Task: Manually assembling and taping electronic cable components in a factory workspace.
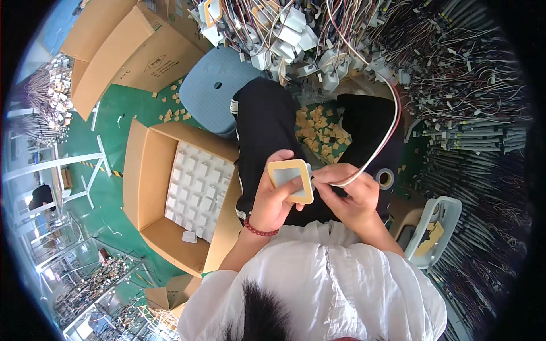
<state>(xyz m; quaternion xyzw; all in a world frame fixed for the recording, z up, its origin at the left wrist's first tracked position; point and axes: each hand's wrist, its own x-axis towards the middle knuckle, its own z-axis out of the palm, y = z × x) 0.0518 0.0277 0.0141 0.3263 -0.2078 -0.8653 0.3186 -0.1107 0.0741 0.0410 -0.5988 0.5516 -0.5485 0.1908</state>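
My left hand [272, 196] grips a small white square housing [288, 177] with a tan frame-shaped border around its face. Its thumb lies across the recessed middle. A red bead bracelet [260, 232] circles that wrist. At the housing's right side, my right hand [355, 196] is closed, thumb against fingers, on a thin white cable [372, 158] with a reddish wire alongside. From there the cable arcs up to the hanging wires above. The fingertips hide the cable's end, so I cannot tell whether it is joined to the housing.
An open cardboard box [149, 170] at left holds rows of white housings [196, 187]. Beyond it stands a blue stool [213, 85]. Wired white housings [290, 37] hang ahead. Tan scraps [321, 133] litter the floor. A tape roll [385, 179], clear bin [449, 219] and cable bundles [472, 136] are right.
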